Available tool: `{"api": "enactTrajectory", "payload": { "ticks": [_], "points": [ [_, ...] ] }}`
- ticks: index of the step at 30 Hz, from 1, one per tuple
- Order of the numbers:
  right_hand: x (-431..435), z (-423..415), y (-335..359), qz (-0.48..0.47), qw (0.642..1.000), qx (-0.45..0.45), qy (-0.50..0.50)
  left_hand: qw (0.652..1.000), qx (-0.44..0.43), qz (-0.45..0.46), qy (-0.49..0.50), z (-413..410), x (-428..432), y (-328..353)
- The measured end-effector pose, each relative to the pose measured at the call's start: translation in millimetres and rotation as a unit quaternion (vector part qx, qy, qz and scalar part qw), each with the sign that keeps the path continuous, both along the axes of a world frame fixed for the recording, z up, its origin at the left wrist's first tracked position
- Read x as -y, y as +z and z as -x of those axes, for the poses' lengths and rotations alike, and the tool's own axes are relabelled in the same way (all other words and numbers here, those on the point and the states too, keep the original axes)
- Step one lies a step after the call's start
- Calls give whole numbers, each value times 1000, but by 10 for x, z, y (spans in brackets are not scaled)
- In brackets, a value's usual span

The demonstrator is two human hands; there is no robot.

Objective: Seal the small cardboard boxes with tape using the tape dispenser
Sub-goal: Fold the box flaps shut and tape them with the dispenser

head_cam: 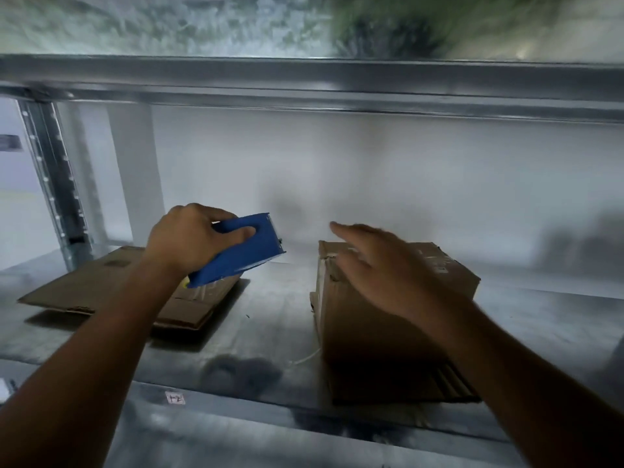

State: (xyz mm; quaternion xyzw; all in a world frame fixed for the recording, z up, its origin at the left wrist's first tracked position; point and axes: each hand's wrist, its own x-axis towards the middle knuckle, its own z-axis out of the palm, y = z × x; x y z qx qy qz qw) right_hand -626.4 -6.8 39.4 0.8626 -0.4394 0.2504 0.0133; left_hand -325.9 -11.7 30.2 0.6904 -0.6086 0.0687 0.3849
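Reaching into a metal shelf (266,336), a person works with both hands. The left hand (189,238) grips a blue tape dispenser (246,255), fingers curled through its handle, and holds it tilted just above a flattened cardboard sheet (84,288) lying on the shelf's left side. The right hand (378,268) is spread, fingers straight, over the top of a small cardboard box (381,346) standing on the right; blur hides whether it touches the box. Pale tape shows along the box's left edge. The box and the flattened sheet lie apart. A perforated steel upright (55,184) stands at far left, a horizontal beam (304,79) crosses overhead, and a small paper label (175,397) sits on the shelf's front lip.
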Motion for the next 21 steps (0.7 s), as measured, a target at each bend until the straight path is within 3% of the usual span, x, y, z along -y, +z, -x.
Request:
{"api": "enactTrajectory", "payload": {
  "ticks": [4,6,10,14,16,19,21],
  "points": [
    [55,-408,-110,-51,993,-28,-102,997,14,68,25,155,-217,-143],
    [87,-427,-193,-26,992,-25,-118,994,33,102,27,256,-296,-218],
    [12,-278,-289,20,997,-26,-69,984,65,163,20,414,-476,-382],
    [-21,22,-259,-63,997,-37,15,977,50,203,30,433,-664,-554],
    [-42,121,-266,-95,995,0,30,976,38,213,30,468,-724,-578],
    [-99,197,-321,-53,997,56,30,972,25,231,29,557,-767,-578],
    [-84,241,-375,1,1000,17,-6,971,40,237,16,620,-772,-579]
  ]
}}
